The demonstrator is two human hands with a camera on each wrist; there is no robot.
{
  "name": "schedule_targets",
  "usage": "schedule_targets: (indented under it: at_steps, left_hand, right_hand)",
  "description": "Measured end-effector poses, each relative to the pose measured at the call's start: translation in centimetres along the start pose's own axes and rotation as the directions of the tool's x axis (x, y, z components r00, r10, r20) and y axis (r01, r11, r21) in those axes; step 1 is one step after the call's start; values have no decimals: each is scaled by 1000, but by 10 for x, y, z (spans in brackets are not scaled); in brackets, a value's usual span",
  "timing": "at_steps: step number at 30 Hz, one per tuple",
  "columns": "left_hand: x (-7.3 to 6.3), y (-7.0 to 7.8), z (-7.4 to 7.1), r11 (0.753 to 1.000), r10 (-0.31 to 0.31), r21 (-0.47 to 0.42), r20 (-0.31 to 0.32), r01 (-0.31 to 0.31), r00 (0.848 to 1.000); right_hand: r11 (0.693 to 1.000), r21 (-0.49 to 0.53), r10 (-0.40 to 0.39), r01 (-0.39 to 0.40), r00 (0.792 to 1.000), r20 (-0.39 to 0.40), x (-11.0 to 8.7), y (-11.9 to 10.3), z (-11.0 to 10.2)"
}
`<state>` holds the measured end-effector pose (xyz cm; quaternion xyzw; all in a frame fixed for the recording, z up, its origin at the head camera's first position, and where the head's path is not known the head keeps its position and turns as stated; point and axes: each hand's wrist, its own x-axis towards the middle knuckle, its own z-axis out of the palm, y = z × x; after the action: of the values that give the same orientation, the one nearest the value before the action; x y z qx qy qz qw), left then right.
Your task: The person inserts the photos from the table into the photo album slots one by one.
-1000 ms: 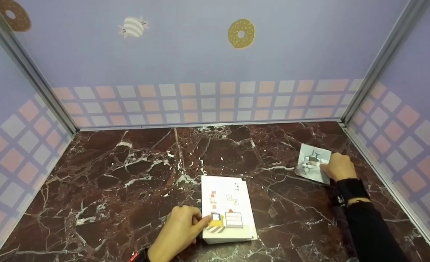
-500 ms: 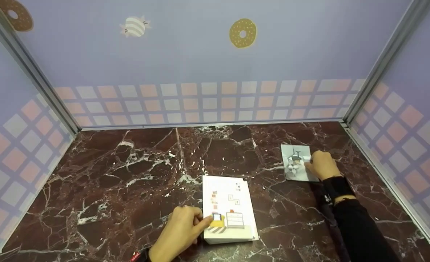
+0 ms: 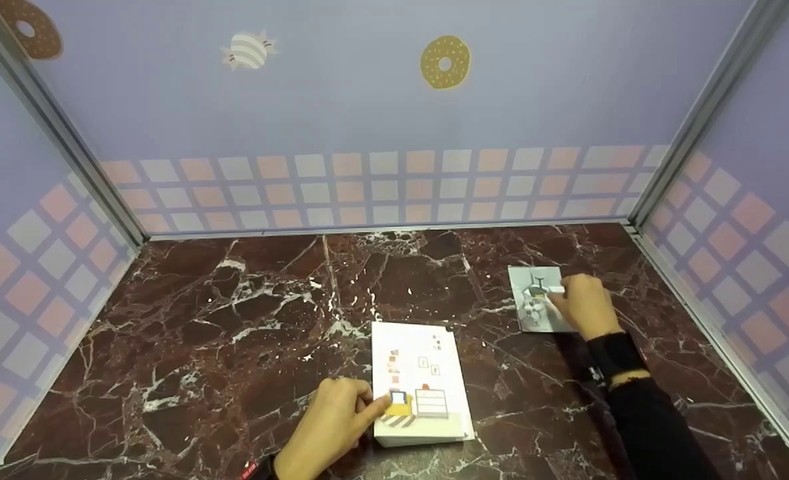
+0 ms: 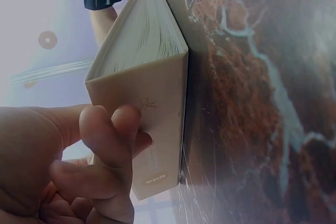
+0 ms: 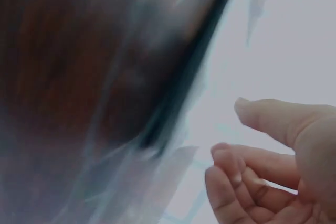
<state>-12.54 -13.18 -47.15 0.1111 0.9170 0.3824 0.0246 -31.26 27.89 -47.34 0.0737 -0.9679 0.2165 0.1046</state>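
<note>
A thick white book [image 3: 421, 360] with a drawing of a yellow armchair and a drawer unit lies on the marbled table. My left hand [image 3: 334, 417] holds it at its left side, thumb on the cover, with curled fingers along the pale spine [image 4: 157, 87] in the left wrist view. Farther right lies a grey, flat, book-like rectangle [image 3: 534, 310] with a picture on top. My right hand [image 3: 584, 307] is at its right edge, overlapping it. In the right wrist view the thumb [image 5: 268, 116] stands apart from the loosely bent fingers, with nothing between them.
Lilac wall panels [image 3: 341, 120] with pink and white squares close off the back and both sides. Grey metal posts [image 3: 694, 113] mark the back corners. Dark red marble table [image 3: 234, 347] surface spreads around both items.
My right hand and the grey rectangle have moved left, mostly in the first half second, and the rectangle has turned a little straighter. The left hand and the white book stay where they were.
</note>
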Motion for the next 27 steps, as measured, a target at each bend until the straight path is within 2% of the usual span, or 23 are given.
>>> schedule_targets:
  at_steps: [2, 4, 8, 11, 14, 16, 19, 27]
  left_hand:
    - [-1, 0, 0, 1000, -4, -16, 7, 4, 1000]
    - [-2, 0, -1, 999, -11, -33, 15, 11, 1000]
    - [-3, 1, -1, 999, -22, -39, 23, 23, 999]
    - [-2, 2, -1, 999, -20, -31, 21, 21, 1000]
    - [-1, 2, 0, 1000, -8, -29, 19, 9, 1000]
    - [-1, 2, 0, 1000, 0, -30, 20, 0, 1000]
    - [-1, 2, 0, 999, 3, -36, 25, -2, 1000]
    - [-4, 3, 2, 1000, 11, -19, 20, -10, 1000]
  right_hand:
    - [997, 71, -34, 32, 999, 31, -6, -15, 1]
    - [985, 161, -78, 61, 991, 106, -12, -33, 7]
    - [945, 292, -216, 144, 949, 230, -25, -69, 29]
    - [911, 351, -315, 216, 914, 256, -33, -90, 45]
    - [885, 391, -369, 255, 895, 251, -37, -104, 57]
    - [872, 400, -394, 282, 889, 233, -38, -109, 62]
    - [871, 393, -400, 296, 891, 216, -40, -113, 67]
    - [875, 398, -379, 275, 901, 211, -43, -114, 70]
